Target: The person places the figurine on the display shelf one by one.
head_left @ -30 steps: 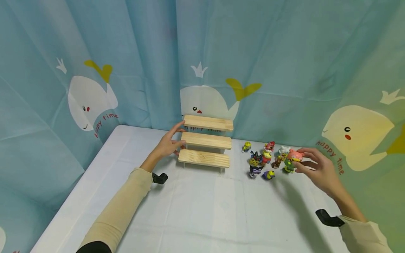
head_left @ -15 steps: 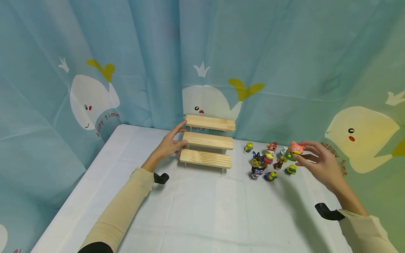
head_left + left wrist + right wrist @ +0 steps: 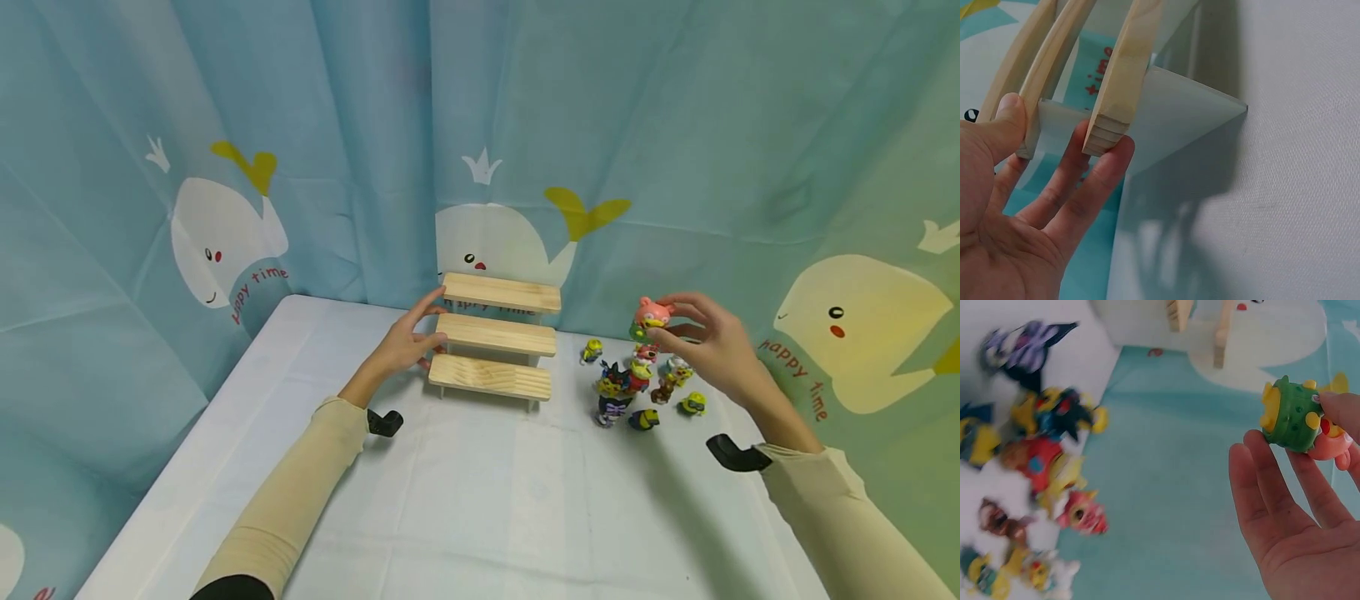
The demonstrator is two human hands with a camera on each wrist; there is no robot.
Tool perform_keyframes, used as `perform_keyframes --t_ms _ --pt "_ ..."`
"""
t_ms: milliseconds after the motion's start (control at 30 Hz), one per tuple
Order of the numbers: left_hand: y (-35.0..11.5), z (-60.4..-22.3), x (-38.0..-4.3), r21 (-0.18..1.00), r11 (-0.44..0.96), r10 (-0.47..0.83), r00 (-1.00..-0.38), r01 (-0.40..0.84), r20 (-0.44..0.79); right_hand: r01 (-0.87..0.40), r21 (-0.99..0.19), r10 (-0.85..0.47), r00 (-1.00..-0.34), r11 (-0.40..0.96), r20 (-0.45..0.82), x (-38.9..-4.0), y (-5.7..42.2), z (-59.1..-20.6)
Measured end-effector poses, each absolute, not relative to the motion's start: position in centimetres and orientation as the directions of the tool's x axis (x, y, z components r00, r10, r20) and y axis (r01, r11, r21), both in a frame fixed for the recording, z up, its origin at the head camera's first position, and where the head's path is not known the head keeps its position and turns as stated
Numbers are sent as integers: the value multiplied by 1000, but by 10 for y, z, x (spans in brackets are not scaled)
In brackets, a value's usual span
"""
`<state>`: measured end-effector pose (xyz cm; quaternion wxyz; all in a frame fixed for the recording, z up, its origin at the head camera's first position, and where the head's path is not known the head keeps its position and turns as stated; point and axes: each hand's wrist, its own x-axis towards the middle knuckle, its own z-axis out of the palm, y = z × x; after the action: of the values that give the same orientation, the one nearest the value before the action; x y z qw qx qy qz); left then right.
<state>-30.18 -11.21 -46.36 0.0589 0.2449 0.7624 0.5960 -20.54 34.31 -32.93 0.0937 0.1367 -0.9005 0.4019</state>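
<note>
In the head view my left hand (image 3: pixel 399 343) holds the left end of a three-tier wooden display stand (image 3: pixel 495 333). Its thumb lies against the middle board (image 3: pixel 1054 69), and other fingertips touch the end of the lowest board (image 3: pixel 1113 119). My right hand (image 3: pixel 708 337) pinches a toy figurine (image 3: pixel 652 314) with a pink head, raised above the other toys. Seen from the right wrist, its green, yellow-knobbed body (image 3: pixel 1294 415) sits between thumb and fingers; the pink head is partly hidden by the thumb.
Several small figurines stand or lie right of the stand, among them a dark-and-purple one (image 3: pixel 612 408), a brown one (image 3: pixel 663 389) and a yellow-green one (image 3: pixel 693 403). A blue whale-print curtain (image 3: pixel 360 167) hangs behind the white-covered table (image 3: pixel 465 500).
My right hand has lifted the pink-headed figurine and carried it up and to the left, away from the group. My left hand stays at the stand's left end.
</note>
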Motion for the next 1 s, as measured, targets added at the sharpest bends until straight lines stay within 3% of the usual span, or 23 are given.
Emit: perform_keyframes --t_ms 200,500,1000 --pt "-110 -464 -302 936 168 449 -869 310 207 -307 -728 -184 -951 613 247 -227 314 -320" --pt "-110 -461 -301 934 211 422 -889 287 178 -399 -805 -264 -914 439 309 -260 262 -317" --pt "-112 -461 -302 938 194 439 -880 289 180 -413 -815 -302 -902 405 308 -302 184 -323"
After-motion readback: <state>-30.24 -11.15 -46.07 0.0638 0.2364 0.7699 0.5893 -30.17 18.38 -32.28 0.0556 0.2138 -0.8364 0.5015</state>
